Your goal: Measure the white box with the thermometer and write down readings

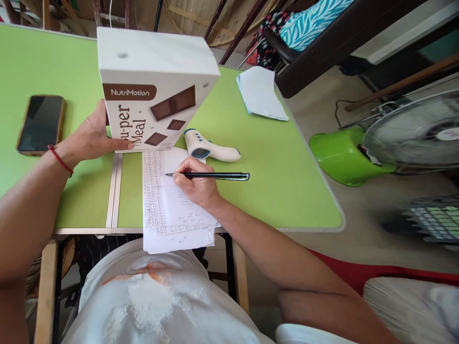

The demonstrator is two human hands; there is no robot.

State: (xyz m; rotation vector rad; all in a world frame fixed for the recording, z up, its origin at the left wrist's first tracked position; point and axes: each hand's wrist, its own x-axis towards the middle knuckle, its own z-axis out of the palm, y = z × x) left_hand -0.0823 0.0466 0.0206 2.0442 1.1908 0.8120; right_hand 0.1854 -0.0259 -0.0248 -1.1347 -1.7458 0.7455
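My left hand (93, 131) grips the lower left side of a white NutriMotion box (158, 52), its thumb across the printed front and its other fingers hidden behind. The box stands tilted on the green table. In my right hand (197, 184) is a black pen (225, 176), its tip at a sheet of paper (179, 210). Dense rows of handwriting fill the sheet's left part, and more sheets lie under it, hanging over the table's front edge. A white and blue infrared thermometer (211, 148) lies between the box and my right hand.
A phone (41, 124) in a brown case lies left of my left hand. Folded white papers (261, 93) rest near the green table's (279, 186) far right corner. Beyond the right edge are a green stool (337, 157) and a fan (426, 134). A metal seam crosses the tabletop.
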